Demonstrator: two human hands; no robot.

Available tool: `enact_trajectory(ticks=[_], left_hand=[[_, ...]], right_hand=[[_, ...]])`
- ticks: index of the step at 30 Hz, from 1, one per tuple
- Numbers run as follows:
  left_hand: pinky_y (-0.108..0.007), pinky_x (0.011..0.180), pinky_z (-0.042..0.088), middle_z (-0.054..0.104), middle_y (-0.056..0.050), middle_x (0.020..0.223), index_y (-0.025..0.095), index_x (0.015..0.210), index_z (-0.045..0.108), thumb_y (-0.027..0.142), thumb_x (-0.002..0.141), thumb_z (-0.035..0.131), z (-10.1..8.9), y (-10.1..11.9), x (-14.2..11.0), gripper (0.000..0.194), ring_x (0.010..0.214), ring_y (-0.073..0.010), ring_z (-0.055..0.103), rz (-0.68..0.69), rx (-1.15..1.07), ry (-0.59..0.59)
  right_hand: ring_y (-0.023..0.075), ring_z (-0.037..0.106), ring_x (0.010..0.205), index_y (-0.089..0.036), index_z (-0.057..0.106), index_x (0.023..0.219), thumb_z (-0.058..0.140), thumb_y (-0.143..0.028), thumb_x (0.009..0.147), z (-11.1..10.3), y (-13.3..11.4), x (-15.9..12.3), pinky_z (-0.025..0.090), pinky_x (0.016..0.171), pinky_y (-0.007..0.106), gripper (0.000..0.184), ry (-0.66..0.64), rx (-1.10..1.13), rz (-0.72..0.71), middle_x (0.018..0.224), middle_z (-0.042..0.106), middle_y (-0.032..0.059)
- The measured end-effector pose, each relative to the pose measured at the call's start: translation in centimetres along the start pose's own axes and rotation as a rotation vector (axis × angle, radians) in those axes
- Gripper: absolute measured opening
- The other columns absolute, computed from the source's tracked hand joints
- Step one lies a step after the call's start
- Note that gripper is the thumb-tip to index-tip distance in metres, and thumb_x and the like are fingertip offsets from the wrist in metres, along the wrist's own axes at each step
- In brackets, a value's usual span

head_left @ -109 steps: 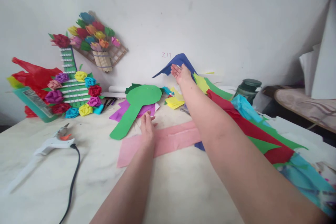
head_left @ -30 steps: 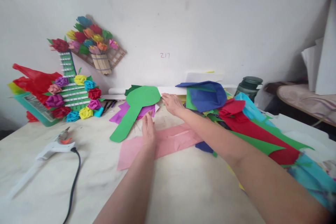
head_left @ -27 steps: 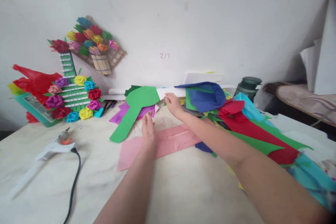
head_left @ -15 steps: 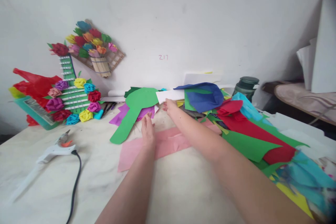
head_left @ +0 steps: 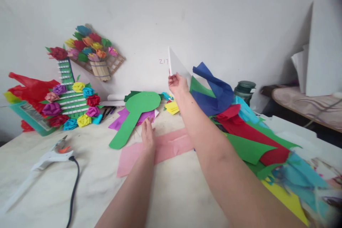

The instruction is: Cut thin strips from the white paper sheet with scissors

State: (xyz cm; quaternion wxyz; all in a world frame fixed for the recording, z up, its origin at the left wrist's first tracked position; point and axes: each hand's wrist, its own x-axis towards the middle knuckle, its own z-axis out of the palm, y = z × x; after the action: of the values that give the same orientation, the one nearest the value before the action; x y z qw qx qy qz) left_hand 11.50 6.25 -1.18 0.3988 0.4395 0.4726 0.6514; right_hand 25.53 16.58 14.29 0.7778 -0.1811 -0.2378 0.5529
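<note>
My right hand is raised above the back of the table, its fingers closed on the edge of a stiff white sheet, which tilts upward. Blue paper and a piece of green paper lean against the sheet's right side. Lower down, my left hand rests at the pink paper strip with its fingers stretched out, holding nothing. Just beyond it lies a green paddle-shaped cutout, over purple paper.
A white glue gun with a black cord lies on the left. Behind it stand a guitar-shaped flower craft and a teal bottle. Red paper, other coloured sheets and a dark green jar fill the right side.
My right hand has taken hold of the white sheet and lifted it from flat to tilted up. The blue paper has been pushed up and right. My left hand stays at the pink strip.
</note>
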Motion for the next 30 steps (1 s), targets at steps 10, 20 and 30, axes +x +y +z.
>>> enact_trajectory(ticks=[10, 20, 30], left_hand=[[-0.026, 0.060, 0.049, 0.054, -0.016, 0.121, 0.017, 0.118, 0.046, 0.050, 0.083, 0.040, -0.1, 0.1, 0.1, 0.048, 0.095, -0.0209, 0.059, -0.051, -0.131, -0.031], [-0.030, 0.069, 0.050, 0.059, -0.009, 0.113, 0.023, 0.115, 0.051, 0.063, 0.081, 0.025, -0.9, 3.8, -0.1, 0.059, 0.100, -0.0223, 0.057, -0.049, -0.573, -0.057], [-0.033, 0.078, 0.051, 0.061, -0.014, 0.110, 0.015, 0.115, 0.051, 0.060, 0.083, 0.027, -2.5, 5.3, -5.7, 0.060, 0.103, -0.0246, 0.057, -0.193, -0.655, -0.022]], right_hand=[[0.0069, 0.051, 0.052, -0.017, 0.052, 0.075, 0.037, -0.024, 0.089, 1.8, 2.8, -7.8, 0.040, 0.045, 0.016, 0.021, -0.257, -0.024, 0.129, 0.064, 0.060, -0.0005], [0.0077, 0.050, 0.041, -0.014, 0.053, 0.066, 0.066, -0.033, 0.065, -5.4, 5.1, -14.4, 0.034, 0.037, 0.017, 0.023, -0.472, -0.604, 0.288, 0.048, 0.054, -0.0039], [0.0095, 0.053, 0.041, -0.013, 0.056, 0.071, 0.066, -0.035, 0.063, -8.1, 5.9, -20.4, 0.035, 0.037, 0.018, 0.025, -0.296, -0.627, 0.442, 0.051, 0.059, -0.0012]])
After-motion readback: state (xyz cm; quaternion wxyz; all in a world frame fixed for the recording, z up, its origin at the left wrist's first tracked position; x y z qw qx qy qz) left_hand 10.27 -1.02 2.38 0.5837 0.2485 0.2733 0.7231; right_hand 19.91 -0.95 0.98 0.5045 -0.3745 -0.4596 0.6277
